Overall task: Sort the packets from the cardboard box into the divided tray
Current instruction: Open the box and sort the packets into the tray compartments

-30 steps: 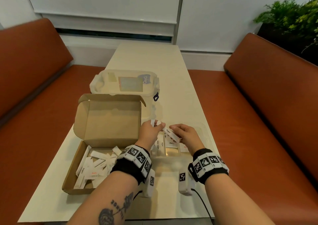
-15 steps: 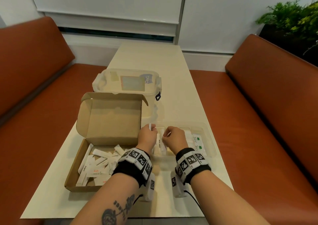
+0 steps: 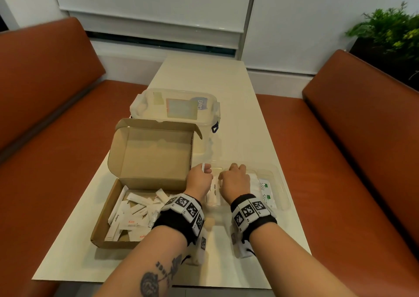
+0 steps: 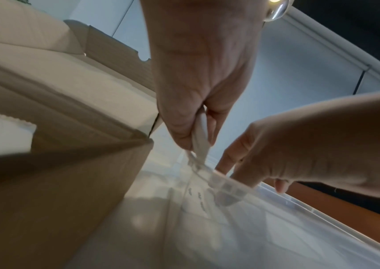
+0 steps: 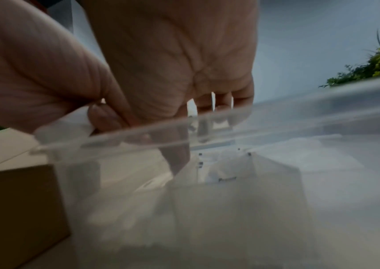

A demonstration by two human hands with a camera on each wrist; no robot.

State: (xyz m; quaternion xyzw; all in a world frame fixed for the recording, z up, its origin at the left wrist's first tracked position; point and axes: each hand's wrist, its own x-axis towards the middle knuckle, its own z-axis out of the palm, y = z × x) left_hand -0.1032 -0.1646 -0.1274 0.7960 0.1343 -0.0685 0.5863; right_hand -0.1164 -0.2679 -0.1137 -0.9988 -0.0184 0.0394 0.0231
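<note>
The open cardboard box (image 3: 106, 208) lies at the left with several white packets (image 3: 133, 215) inside. The clear divided tray (image 3: 284, 197) sits just to its right and holds sugar packets (image 3: 214, 193) and green-marked packets (image 3: 265, 192). My left hand (image 3: 199, 180) hovers at the tray's left end and pinches a white packet (image 3: 203, 167) upright; the left wrist view shows that packet (image 4: 201, 134) between thumb and fingers. My right hand (image 3: 235, 180) is over the tray's middle. Its fingers (image 4: 227, 160) reach down into a compartment, and I see no packet in them.
A clear lidded plastic container (image 3: 176, 106) stands behind the box's raised lid (image 3: 154, 153). Orange benches (image 3: 362, 149) run along both sides of the narrow table (image 3: 240, 115). A plant (image 3: 390, 31) is at the far right.
A second ago both hands held packets together above the tray. The right hand has since gone down into the tray, and the left hand keeps one packet upright.
</note>
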